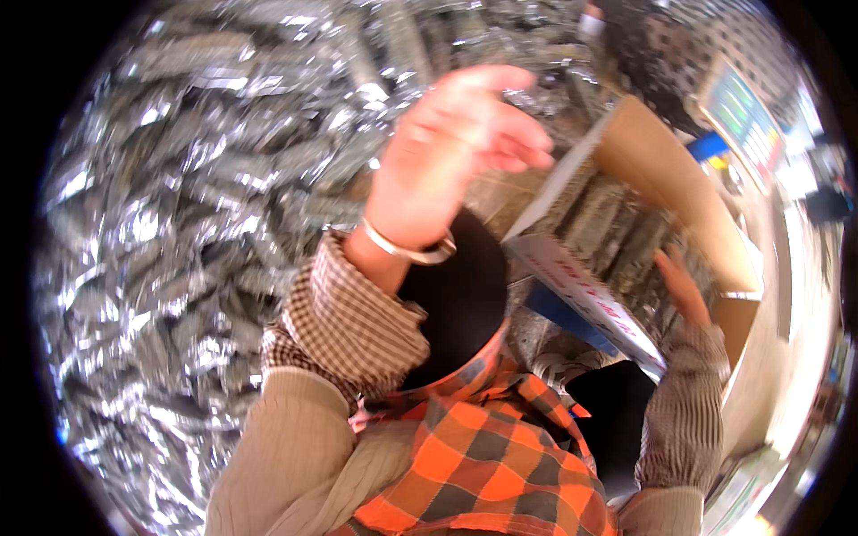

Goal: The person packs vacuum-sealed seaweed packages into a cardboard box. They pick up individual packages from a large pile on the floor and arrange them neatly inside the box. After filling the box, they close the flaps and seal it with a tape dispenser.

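Observation:
My left hand (456, 137), with a bangle on its wrist, is raised over a large pile of shiny packets in clear plastic (214, 181). It is blurred; its fingers are slightly bent and apart, with nothing visible between them. At the right, an uncovered cardboard box (670, 154) bears printed writing on its near side. Rows of long, dark grey-green wrapped packets (596, 228) lie inside it. My right hand (684, 285) is inside the box at its right side, over or against these packets, fingers extended; contact is hard to tell.
Beyond the box, at the upper right, stands a tilted panel with coloured keys (744, 120), probably a weighing scale's. Something blue (570, 318) shows beneath the box. An orange and grey checked cloth (496, 462) covers my lap. Part of another person shows at the top right.

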Tool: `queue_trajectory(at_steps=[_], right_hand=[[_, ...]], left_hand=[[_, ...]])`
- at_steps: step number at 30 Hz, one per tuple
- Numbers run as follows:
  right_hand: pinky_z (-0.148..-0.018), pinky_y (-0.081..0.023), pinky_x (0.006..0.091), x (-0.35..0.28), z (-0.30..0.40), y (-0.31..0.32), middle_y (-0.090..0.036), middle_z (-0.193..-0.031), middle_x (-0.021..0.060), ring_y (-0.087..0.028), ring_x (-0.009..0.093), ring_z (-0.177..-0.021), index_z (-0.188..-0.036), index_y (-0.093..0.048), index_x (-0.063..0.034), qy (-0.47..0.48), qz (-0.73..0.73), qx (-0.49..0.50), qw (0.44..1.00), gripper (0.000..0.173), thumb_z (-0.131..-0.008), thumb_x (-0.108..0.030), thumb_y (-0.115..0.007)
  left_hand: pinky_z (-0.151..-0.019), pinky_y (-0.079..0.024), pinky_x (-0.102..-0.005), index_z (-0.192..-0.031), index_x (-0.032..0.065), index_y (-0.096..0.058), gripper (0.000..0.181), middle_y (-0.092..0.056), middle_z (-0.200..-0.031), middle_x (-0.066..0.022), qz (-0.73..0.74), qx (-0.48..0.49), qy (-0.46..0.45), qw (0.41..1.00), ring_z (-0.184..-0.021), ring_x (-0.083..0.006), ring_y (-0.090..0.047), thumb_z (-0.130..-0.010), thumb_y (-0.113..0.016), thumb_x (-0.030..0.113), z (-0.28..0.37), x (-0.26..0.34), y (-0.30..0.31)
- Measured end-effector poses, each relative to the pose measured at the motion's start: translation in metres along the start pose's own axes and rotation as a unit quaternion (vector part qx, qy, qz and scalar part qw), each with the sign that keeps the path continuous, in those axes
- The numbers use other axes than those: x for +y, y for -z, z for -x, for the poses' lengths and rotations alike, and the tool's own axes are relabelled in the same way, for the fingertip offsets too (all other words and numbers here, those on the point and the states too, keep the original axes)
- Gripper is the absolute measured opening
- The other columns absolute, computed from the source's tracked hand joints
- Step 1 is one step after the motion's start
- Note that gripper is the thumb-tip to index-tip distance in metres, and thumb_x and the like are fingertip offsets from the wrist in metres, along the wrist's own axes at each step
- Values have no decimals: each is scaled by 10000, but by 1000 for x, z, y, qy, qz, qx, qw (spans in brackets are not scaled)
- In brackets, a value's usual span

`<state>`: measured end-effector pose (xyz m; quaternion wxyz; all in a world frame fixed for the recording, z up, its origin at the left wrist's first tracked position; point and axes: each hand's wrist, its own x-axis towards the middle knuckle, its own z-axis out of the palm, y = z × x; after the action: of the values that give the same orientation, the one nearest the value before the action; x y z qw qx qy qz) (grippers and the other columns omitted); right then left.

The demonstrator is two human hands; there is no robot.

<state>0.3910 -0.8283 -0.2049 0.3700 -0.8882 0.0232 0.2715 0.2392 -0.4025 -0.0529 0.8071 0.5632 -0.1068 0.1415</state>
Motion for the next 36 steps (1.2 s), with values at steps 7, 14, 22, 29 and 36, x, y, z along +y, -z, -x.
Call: queue_trajectory(at_steps=[7,14,22,29,36], right_hand=[[-694,-407,261,56,90,108,-489,-1133,93,-493,152,-932,-1270,-346,-17,-87,59,113,988,535,-831,-269,-518],[-497,-337,137,61,144,80,-514,-783,-43,-460,23,-642,-1118,-454,-100,-150,-74,22,986,284,-875,-241,-487],[-502,-343,130,43,129,71,-516,-802,-21,-469,23,-663,-1155,-428,-74,-113,-58,44,991,359,-853,-240,-529],[-450,-297,126,44,132,70,-512,-796,-10,-431,18,-599,-1175,-397,-48,-102,-24,41,994,400,-844,-226,-534],[-575,-356,203,55,128,84,-545,-941,3,-498,66,-762,-1219,-399,-77,-115,-2,-15,993,577,-778,-403,-579]], left_hand=[[-915,-356,-399,-1171,17,-442,689,-477,-1138,-205,-560,-13,339,755,-1074,-336,-445,-654,-694,397,301,-149,162],[-928,-193,-638,-1336,205,-232,1067,-189,-1352,-180,-513,-155,601,593,-1264,-363,-168,-459,-798,429,447,-182,124],[-976,-148,-578,-1260,214,-402,464,-294,-1365,-93,-620,-583,260,456,-1271,-222,-248,-805,-464,279,456,-230,107],[-963,-196,-550,-1181,186,-473,414,-410,-1243,-88,-562,-484,505,441,-1198,-239,-340,-773,-517,240,420,-187,114],[-949,-244,-522,-1103,158,-544,365,-525,-1122,-82,-506,-412,597,467,-1125,-255,-432,-741,-570,201,426,-145,133]])
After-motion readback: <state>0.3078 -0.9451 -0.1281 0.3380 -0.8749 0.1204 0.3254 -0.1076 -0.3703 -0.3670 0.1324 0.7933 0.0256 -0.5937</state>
